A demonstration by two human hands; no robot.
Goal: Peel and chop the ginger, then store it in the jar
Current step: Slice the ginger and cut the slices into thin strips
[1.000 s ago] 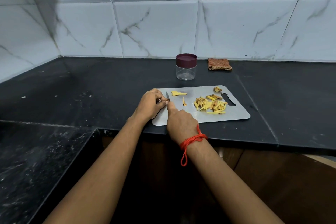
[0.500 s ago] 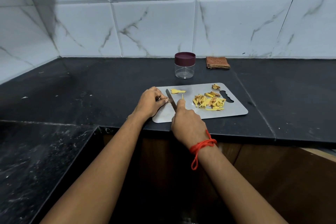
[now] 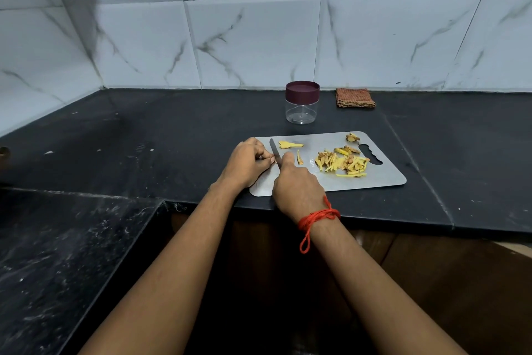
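My right hand (image 3: 298,190) gripped the knife (image 3: 275,150); my left hand (image 3: 249,163) curled beside the blade, its hold untellable. Yellow ginger strips (image 3: 342,163) lay at 3 o'clock on the flat grey board (image 3: 383,179); the clear, maroon-lidded jar (image 3: 302,102) stood at 12.

The left hand (image 3: 247,163) and the right hand (image 3: 296,190) are crowding the near left corner of the cutting board (image 3: 383,179). The right hand is gripping a knife (image 3: 275,150) whose blade is pointing toward the board's far edge. A pile of ginger strips (image 3: 342,163) is taking up the board's right half. Just behind the board a lidded jar (image 3: 302,102) is standing, and a folded cloth (image 3: 355,97) is lying behind the far right corner. Left and right of the board, bare counter (image 3: 172,135) is giving a hand room to pass.
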